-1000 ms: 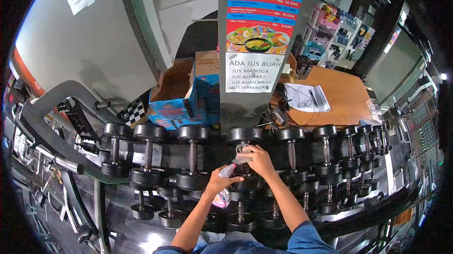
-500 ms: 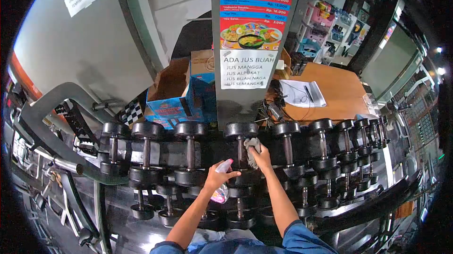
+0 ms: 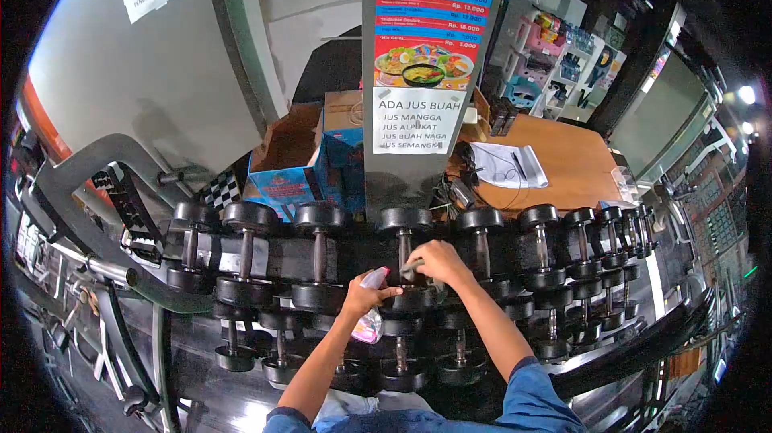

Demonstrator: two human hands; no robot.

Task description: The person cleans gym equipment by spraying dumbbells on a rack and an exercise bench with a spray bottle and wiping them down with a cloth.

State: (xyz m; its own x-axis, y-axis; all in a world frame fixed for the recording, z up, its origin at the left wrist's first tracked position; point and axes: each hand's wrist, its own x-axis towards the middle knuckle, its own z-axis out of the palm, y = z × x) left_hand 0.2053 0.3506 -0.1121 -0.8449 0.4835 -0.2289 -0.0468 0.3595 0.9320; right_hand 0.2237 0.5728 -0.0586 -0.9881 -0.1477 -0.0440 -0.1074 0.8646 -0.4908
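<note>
The left hand (image 3: 364,296) stays clamped around the spray bottle (image 3: 368,328), at the near side of the upper dumbbell row. Just beyond and apart from it, the right hand (image 3: 440,260) grips the grey cloth (image 3: 409,271); it has swung from beside the dumbbell (image 3: 405,217) to over its handle's near end, so the wiping seems to reach another part. Farther off, papers (image 3: 503,164) lie on the bench (image 3: 563,147).

boxes (image 3: 281,184) left of pillar (image 3: 400,182) | desk (image 3: 569,147) right (papers (image 3: 505,168) atop) | dumbbells (image 3: 320,254) in front
</note>
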